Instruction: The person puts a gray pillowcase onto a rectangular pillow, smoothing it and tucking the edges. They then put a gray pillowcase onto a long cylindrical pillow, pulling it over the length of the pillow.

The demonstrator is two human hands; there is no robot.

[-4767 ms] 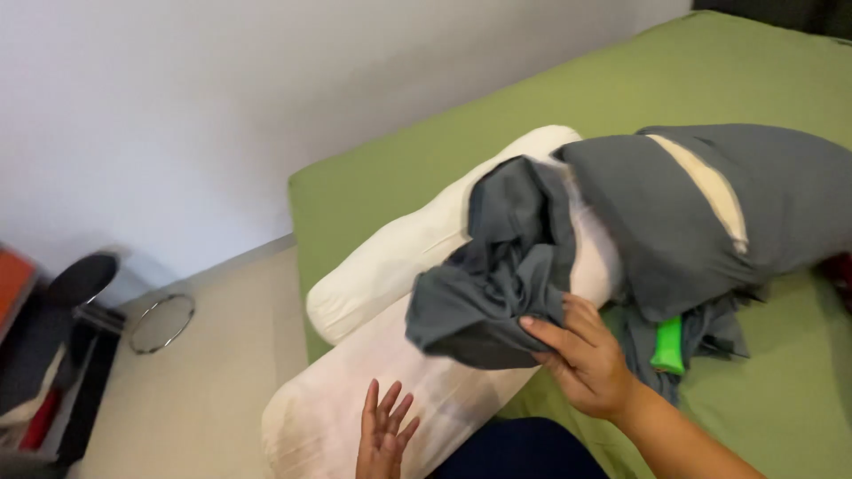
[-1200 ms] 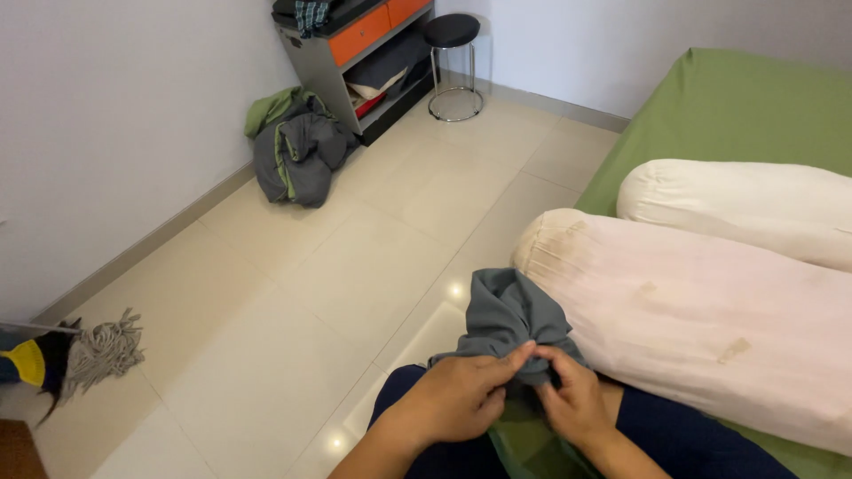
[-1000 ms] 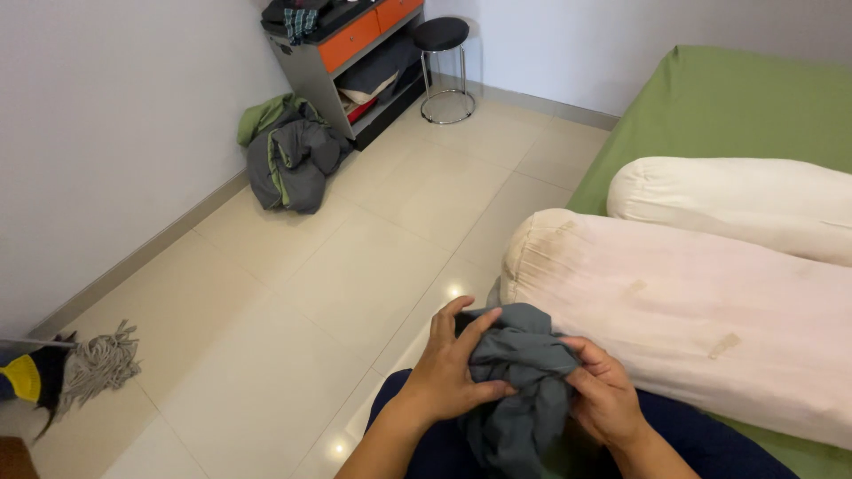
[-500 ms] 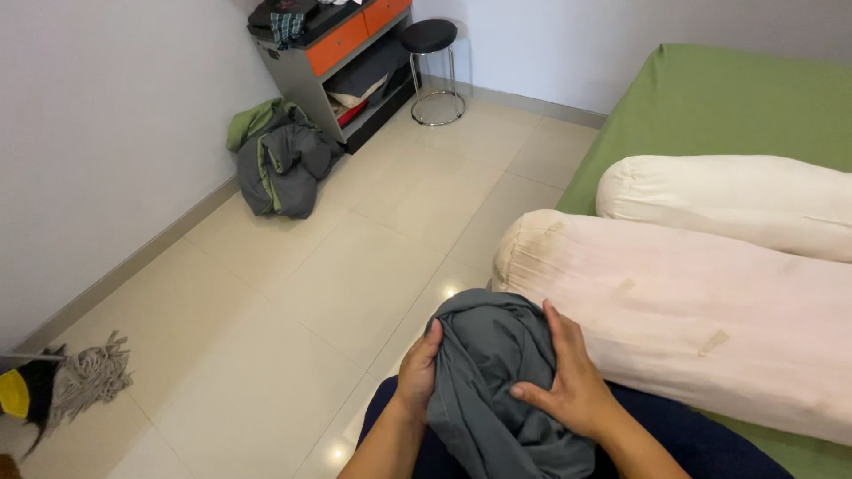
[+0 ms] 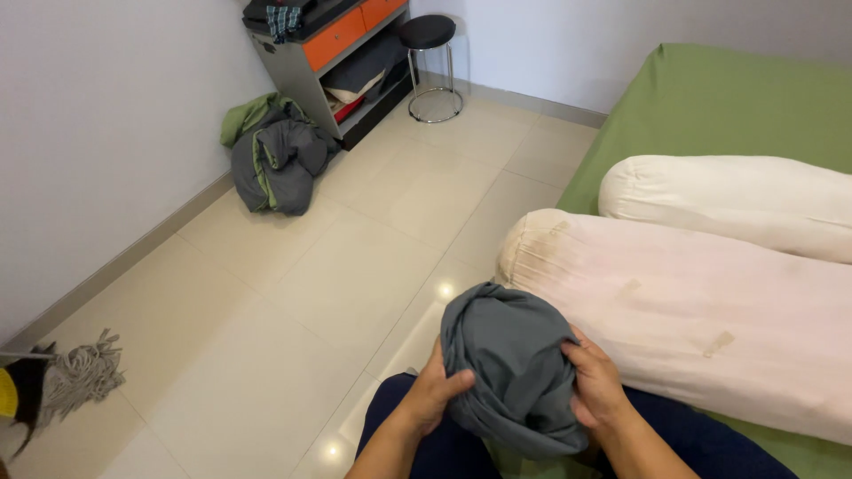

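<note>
While both hands, left hand [image 5: 435, 395] and right hand [image 5: 593, 388], clench the bunched grey cover [image 5: 515, 372] (just beside the pink bolster [image 5: 692, 319]), its opening apparently needs spreading next.

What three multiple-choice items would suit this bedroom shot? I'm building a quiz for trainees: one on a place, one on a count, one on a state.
1. Where does the heap of clothes lie?
A. on the bed
B. on the floor by the shelf
C. on the stool

2. How many bolsters lie on the bed?
A. one
B. two
C. four

3. How is the grey cloth held?
A. bunched between both hands
B. spread flat on the floor
C. hanging from one hand

Answers:
1 B: the heap sits on the tiles beside the shelf.
2 B: a white bolster lies behind a pinkish bolster.
3 A: the left hand and right hand grip the cloth from either side.
</note>
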